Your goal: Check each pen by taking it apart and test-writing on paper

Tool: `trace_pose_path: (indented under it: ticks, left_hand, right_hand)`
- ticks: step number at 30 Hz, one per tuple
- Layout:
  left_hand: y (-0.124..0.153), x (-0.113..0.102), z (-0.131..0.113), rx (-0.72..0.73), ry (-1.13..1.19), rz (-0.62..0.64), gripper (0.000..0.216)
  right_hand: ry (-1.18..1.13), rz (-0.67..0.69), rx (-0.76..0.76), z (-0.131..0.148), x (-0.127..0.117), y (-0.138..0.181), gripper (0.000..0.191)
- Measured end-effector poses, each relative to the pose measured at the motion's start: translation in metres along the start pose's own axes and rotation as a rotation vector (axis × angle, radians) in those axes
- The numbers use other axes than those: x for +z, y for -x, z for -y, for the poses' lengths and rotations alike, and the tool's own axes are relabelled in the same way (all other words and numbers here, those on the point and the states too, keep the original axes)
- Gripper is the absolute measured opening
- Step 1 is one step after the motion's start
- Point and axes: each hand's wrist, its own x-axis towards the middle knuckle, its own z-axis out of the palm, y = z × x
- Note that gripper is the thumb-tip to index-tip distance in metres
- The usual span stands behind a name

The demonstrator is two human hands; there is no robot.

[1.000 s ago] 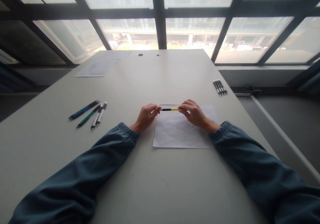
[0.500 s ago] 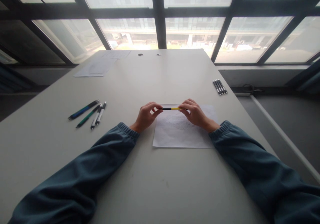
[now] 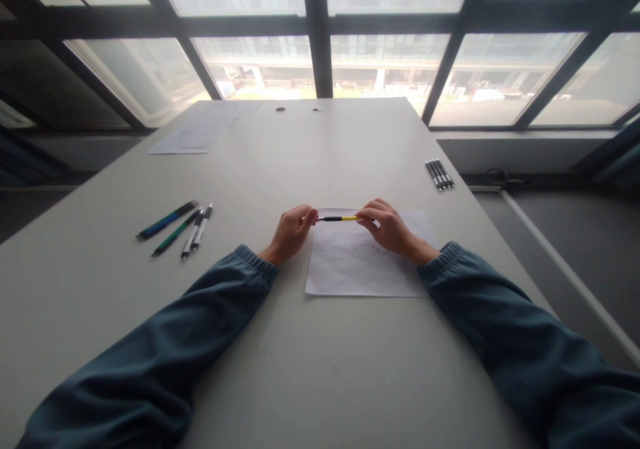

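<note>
Holding a yellow-and-black pen (image 3: pixel 343 219) level between both hands, just above the far edge of the sheet of paper (image 3: pixel 367 269), mid-table (image 3: pixel 320 369). Pen axis runs 9 to 3 o'clock.

Left hand (image 3: pixel 293 232): thumb and fingertips pinched narrow on the dark end. Right hand (image 3: pixel 390 227): fingers curled closed round the yellow end, hiding most of it.

Risks, as judged:
- Both holds sit at the extreme ends. A pull or twist could let a small part come loose, drop and roll toward the 3 o'clock table edge
- If the left pinch covers the writing tip, ink may mark the fingers or the faint drawing below. Cannot tell if the tip is out
- Right cuff (image 3: pixel 445 262) sits beside the sheet's 4 o'clock corner, so an arm shift could drag or crease the paper

Well apart, so unlikely to be knocked: four pens (image 3: pixel 175 229) at 9 o'clock, black pen bundle (image 3: pixel 440 174) at 2 o'clock, loose papers (image 3: pixel 193 135) at 11 o'clock
</note>
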Motion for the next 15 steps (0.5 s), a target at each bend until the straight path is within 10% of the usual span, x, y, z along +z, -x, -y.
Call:
trace_pose_path:
  ticks: [15]
  left_hand:
    - [-0.0006,0.0007,-0.001,0.047,-0.04,0.01,0.048]
  right_hand:
    - [-0.002,0.003,-0.005,-0.0011,-0.0003,0.0003,0.016]
